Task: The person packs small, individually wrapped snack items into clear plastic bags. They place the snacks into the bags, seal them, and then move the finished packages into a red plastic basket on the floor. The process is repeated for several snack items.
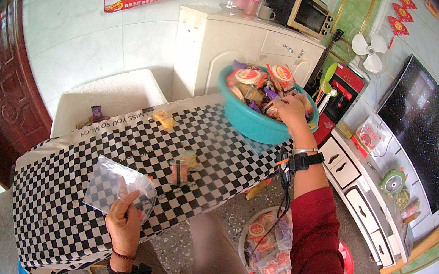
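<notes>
My left hand (124,218) pinches a clear plastic bag (103,182) above the front of the table, and the checks show through it. At the far right of the table stands a teal plastic basin (253,120), heaped with wrapped snacks (252,95), some in purple wrappers. My right hand (290,112) reaches into the basin from its right side, fingers down among the packets. Whether those fingers grip one is hidden. Between my hands lie a pink snack packet (178,173) and a yellowish packet (187,158), touching each other. Farther back is a yellow packet (163,119).
A black-and-white checked tablecloth (67,183) covers the table. Behind it stands a white foam box (114,85) with a few packets inside. By my right leg, a round tub (245,240) holds bagged snacks. A black cable (287,200) hangs from my right wrist.
</notes>
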